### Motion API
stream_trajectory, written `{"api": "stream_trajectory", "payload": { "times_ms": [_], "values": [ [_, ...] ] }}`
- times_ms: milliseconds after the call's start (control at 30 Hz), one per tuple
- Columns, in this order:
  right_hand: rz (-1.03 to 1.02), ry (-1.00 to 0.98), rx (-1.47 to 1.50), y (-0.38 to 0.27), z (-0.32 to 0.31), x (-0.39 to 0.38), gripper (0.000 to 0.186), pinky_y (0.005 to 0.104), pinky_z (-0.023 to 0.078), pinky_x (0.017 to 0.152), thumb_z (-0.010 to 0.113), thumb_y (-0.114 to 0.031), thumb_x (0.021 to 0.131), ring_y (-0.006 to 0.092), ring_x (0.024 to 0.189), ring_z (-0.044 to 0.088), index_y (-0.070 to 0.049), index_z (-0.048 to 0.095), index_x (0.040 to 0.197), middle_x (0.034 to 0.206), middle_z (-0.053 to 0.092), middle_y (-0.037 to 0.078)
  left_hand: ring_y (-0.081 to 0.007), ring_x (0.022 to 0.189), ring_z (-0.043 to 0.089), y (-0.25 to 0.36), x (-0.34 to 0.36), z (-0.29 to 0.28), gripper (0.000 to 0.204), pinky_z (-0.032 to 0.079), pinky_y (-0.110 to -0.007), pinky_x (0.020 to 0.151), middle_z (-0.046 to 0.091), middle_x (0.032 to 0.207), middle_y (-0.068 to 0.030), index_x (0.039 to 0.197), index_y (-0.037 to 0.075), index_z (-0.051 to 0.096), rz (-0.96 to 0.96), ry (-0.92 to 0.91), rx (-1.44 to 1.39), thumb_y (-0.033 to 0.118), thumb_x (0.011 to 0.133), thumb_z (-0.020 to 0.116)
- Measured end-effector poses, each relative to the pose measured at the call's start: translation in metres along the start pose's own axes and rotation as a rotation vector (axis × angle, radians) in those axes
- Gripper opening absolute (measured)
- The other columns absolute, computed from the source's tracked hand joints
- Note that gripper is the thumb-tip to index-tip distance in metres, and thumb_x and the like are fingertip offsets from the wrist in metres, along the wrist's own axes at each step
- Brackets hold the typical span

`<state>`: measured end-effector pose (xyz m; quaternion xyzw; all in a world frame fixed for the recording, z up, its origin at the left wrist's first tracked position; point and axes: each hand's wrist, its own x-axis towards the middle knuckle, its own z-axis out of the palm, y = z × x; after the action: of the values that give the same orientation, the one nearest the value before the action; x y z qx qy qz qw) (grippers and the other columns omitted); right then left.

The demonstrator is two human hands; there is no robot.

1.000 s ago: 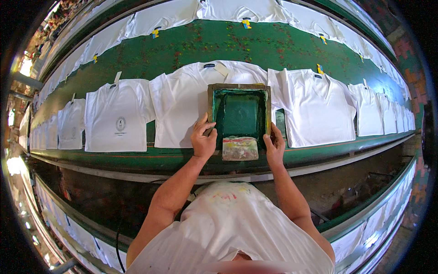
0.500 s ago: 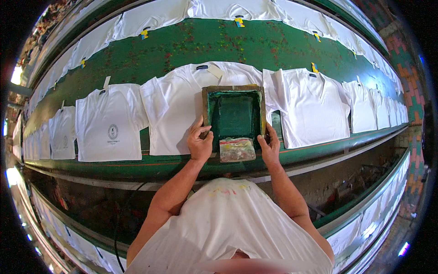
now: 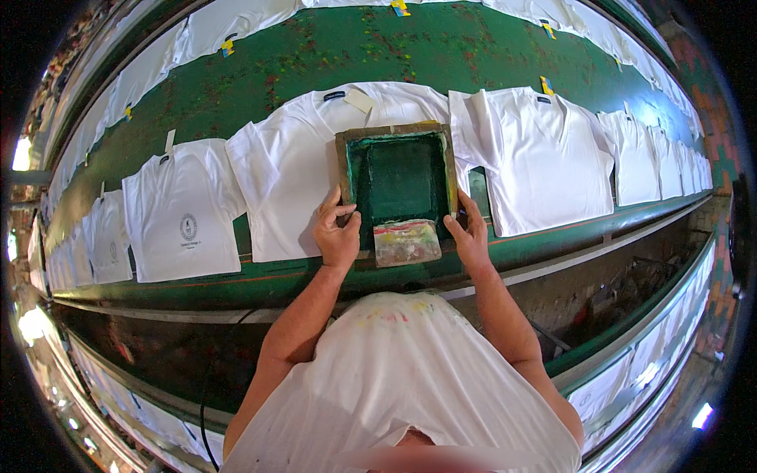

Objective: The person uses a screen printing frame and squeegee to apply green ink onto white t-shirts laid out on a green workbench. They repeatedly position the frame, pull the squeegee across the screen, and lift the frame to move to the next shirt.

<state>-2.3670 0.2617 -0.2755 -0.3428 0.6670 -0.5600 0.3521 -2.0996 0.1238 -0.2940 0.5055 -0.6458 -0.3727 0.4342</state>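
Observation:
A screen-printing frame (image 3: 343, 177) with wooden sides and a dark green mesh lies over the right part of a white V-neck T-shirt (image 3: 280, 177). My left hand (image 3: 337, 234) grips the frame's left side near the lower corner, fingers curled against it. At the opposite side, my right hand (image 3: 471, 235) holds the lower right edge, with the thumb on the inner side. A flat, paint-smeared piece (image 3: 407, 246), squeegee-like, sits across the frame's near end and sticks out toward me. How much shirt lies under the frame is hidden.
The long green table (image 3: 315, 63) bears rows of white shirts. To the left, a shirt (image 3: 181, 209) carries a dark round print; to the right, another shirt (image 3: 548, 169) looks plain. A metal rail (image 3: 552, 272) edges the table, and a dark cable (image 3: 206, 394) hangs at lower left.
The whole view has shifted and tilted slightly, so the table sits higher in it. Both hands keep their grip, and the frame stays at about the same place over the shirt.

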Motion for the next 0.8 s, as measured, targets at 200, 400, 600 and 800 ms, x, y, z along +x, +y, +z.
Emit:
{"api": "stream_trajectory", "payload": {
  "times_ms": [200, 400, 600, 800],
  "values": [
    [-0.079, 0.032, -0.327, -0.032, 0.0, 0.0, 0.065, 0.0461, 0.045, 0.121, 0.078, -0.006, 0.097, 0.0368, 0.139, 0.059, -0.001, 0.056, 0.158, 0.15, 0.063, 0.021, -0.0288, 0.133, 0.07, -0.002, 0.003, 0.001, 0.014, 0.061, -0.036, 0.098, 0.066, 0.156, -0.0207, 0.101, 0.001, 0.079, -0.041, -0.007, 0.001, -0.003, 0.088, 0.083],
    [-0.562, -0.421, -0.719, -0.09, 0.011, -0.035, 0.055, 0.0509, 0.051, 0.116, 0.078, -0.012, 0.09, 0.0413, 0.136, 0.061, -0.006, 0.068, 0.143, 0.144, 0.067, 0.018, -0.0277, 0.13, 0.071, -0.002, 0.005, 0.002, 0.012, 0.061, -0.036, 0.092, 0.065, 0.157, -0.0226, 0.1, 0.001, 0.079, -0.104, -0.032, -0.049, -0.001, 0.088, 0.083],
    [-0.68, -0.429, -0.815, -0.101, 0.028, -0.026, 0.048, 0.0494, 0.057, 0.105, 0.072, 0.001, 0.084, 0.038, 0.117, 0.069, -0.004, 0.074, 0.132, 0.124, 0.074, 0.016, -0.0314, 0.13, 0.072, -0.003, 0.006, 0.0, 0.026, 0.06, -0.039, 0.1, 0.065, 0.156, -0.0242, 0.116, -0.001, 0.08, -0.016, -0.045, 0.063, 0.002, 0.09, 0.083],
    [-0.636, -0.567, -0.937, -0.113, 0.035, -0.005, 0.042, 0.0479, 0.057, 0.102, 0.071, 0.0, 0.085, 0.0354, 0.115, 0.071, -0.005, 0.076, 0.127, 0.121, 0.077, 0.013, -0.0382, 0.14, 0.063, 0.01, 0.013, -0.004, 0.035, 0.053, -0.048, 0.115, 0.067, 0.151, -0.0236, 0.133, 0.004, 0.078, 0.078, -0.076, 0.151, 0.004, 0.099, 0.072]
  ]
}}
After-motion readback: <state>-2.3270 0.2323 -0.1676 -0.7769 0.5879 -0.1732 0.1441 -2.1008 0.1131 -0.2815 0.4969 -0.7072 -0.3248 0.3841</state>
